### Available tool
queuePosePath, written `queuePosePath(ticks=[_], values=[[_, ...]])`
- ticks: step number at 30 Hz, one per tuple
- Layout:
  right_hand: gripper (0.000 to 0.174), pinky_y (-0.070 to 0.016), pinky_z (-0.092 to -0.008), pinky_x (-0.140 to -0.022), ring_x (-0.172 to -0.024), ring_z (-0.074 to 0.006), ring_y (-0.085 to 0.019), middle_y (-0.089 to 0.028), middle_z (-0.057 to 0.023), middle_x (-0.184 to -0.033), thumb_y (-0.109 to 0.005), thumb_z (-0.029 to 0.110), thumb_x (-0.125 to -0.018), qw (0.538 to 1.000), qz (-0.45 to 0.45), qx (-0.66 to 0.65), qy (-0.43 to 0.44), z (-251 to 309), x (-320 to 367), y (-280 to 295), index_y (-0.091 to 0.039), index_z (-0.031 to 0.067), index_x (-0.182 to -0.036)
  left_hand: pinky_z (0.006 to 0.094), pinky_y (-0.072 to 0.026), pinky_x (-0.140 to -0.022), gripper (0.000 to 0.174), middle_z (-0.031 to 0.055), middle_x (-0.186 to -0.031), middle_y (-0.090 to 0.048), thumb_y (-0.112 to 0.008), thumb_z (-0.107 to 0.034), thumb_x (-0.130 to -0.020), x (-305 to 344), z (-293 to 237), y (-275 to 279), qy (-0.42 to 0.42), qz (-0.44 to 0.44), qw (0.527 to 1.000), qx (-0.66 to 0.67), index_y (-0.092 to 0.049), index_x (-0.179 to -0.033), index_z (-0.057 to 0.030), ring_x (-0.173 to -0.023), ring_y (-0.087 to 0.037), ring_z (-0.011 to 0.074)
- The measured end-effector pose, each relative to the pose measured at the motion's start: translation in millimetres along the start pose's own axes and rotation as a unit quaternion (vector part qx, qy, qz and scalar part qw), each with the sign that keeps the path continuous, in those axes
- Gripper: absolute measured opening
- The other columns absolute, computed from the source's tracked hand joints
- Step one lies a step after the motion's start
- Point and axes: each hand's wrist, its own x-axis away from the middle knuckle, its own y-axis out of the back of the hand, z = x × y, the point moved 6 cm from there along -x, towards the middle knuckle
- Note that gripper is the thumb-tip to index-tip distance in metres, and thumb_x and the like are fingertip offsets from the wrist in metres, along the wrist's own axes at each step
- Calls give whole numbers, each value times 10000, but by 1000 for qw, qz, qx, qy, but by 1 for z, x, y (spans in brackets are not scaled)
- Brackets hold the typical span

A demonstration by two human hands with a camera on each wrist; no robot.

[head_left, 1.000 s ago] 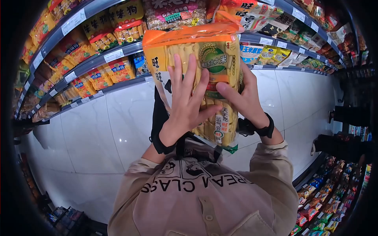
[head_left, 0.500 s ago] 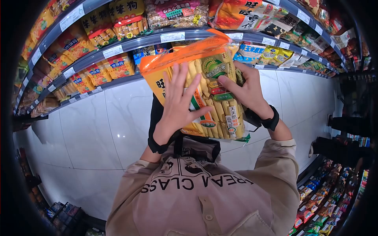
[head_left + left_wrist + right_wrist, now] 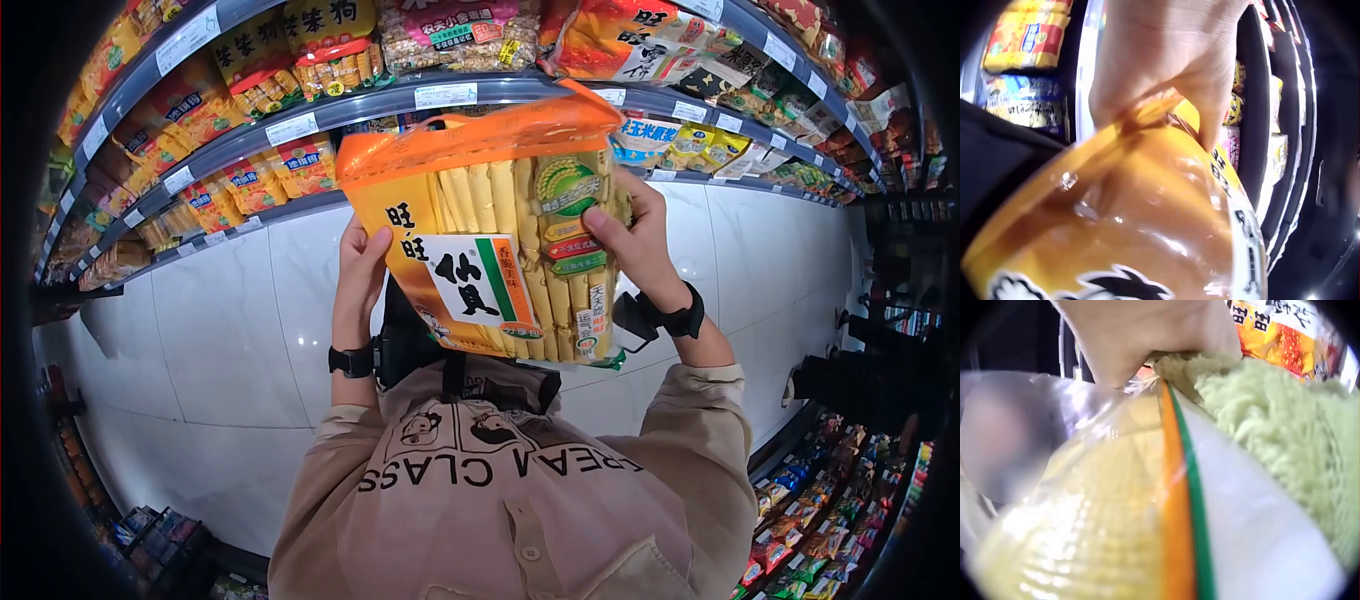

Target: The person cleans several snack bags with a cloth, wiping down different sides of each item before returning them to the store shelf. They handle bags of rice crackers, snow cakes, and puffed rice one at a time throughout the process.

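Note:
A large yellow snack bag (image 3: 470, 250) with an orange top and a clear window showing wrapped pieces is held up between both hands. At its left edge the left hand (image 3: 362, 262) grips it, thumb on the front; the left wrist view shows that hand (image 3: 1166, 62) pinching the orange film (image 3: 1147, 187). The right hand (image 3: 640, 235) holds the right edge with its thumb on the front and its fingers mostly hidden behind. In the right wrist view, the right hand (image 3: 1154, 331) pinches the bag (image 3: 1104, 506) beside a fuzzy pale green thing (image 3: 1285, 431).
Shelves (image 3: 380, 105) of packaged snacks with price tags curve across the front. White floor tiles (image 3: 240, 340) lie below. More snack racks (image 3: 810, 500) stand at the lower right, with a dark-clothed person (image 3: 850, 375) near them. A dark rack (image 3: 160, 540) is at the lower left.
The left hand has moved from lying flat across the bag's front to gripping its left edge, uncovering the printed front. The bag has tilted and turned to face the camera more. The right hand keeps its hold.

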Motion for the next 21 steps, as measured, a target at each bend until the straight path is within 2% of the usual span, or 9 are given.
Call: queuePosePath(ticks=[1, 6, 8, 10, 11, 15, 18, 19, 21], values=[[286, -467, -239, -725, -822, -91, -576, -627, -67, -912, -675, 139, -774, 999, -10, 29, 24, 2, 0, 0, -552, -1, -991, 298, -485, -827, 438, 87, -1035, -596, -622, -96, -819, 2, -1, -1, -43, -14, 999, -20, -419, -1187, 29, -952, -586, 164], [341, -474, -233, -709, -796, -87, -575, -616, -51, -904, -746, 79, -693, 995, -44, 76, 39, 13, -3, 4, -517, 34, -942, 274, -498, -792, 435, 108, -1084, -574, -622, -89, -817, 15, -11, 3, -74, -44, 996, 11, -413, -1184, 19, -933, -593, 158], [337, -470, -222, -675, -757, -83, -576, -621, -46, -876, -744, 103, -698, 995, -49, 76, 48, 20, 1, 5, -533, 24, -949, 297, -504, -808, 395, 117, -1084, -575, -603, -157, -839, 15, -25, -4, -101, -36, 994, -36, -430, -1149, 16, -943, -598, 180], [317, -463, -218, -645, -724, -80, -579, -631, -55, -836, -722, 134, -723, 981, -53, 186, 31, 25, 1, 6, -550, 7, -957, 296, -511, -794, 411, 116, -1076, -579, -608, -174, -836, 12, -38, -4, -127, -38, 989, -59, -427, -1155, 11, -926, -605, 183], [299, -455, -217, -609, -666, -83, -577, -634, -65, -775, -686, 167, -756, 971, -51, 220, 76, 33, 0, 4, -560, -7, -962, 295, -511, -795, 422, 116, -1078, -578, -611, -185, -834, 12, -41, -3, -133, -35, 990, -42, -424, -1159, 9, -926, -606, 184], [268, -455, -223, -600, -653, -91, -588, -634, -75, -750, -659, 163, -777, 962, -69, 249, 91, 44, -4, 4, -558, -7, -960, 286, -502, -795, 451, 111, -1094, -569, -614, -196, -831, 6, -66, -22, -144, -22, 988, -44, -412, -1181, 3, -936, -599, 180], [216, -418, -277, -513, -542, -187, -579, -573, -105, -637, -519, 196, -876, 958, -54, 269, 85, 49, -15, 6, -545, -17, -899, 277, -478, -812, 451, 104, -1105, -562, -601, -167, -833, 8, -88, -39, -146, -35, 985, -78, -402, -1198, 8, -959, -582, 163], [256, -393, -321, -497, -522, -260, -549, -530, -132, -611, -459, 223, -905, 952, -62, 274, 124, 54, -16, 6, -528, -23, -899, 281, -474, -824, 479, 114, -1111, -557, -618, -128, -813, 10, -97, -45, -165, -31, 983, -75, -391, -1208, 19, -968, -578, 170], [254, -393, -325, -513, -539, -272, -541, -523, -142, -627, -451, 221, -908, 957, -67, 252, 125, 67, -15, 6, -519, -24, -908, 287, -453, -854, 534, 127, -1120, -548, -638, -85, -783, 14, -111, -57, -195, -24, 978, -73, -367, -1228, 32, -988, -565, 177]])
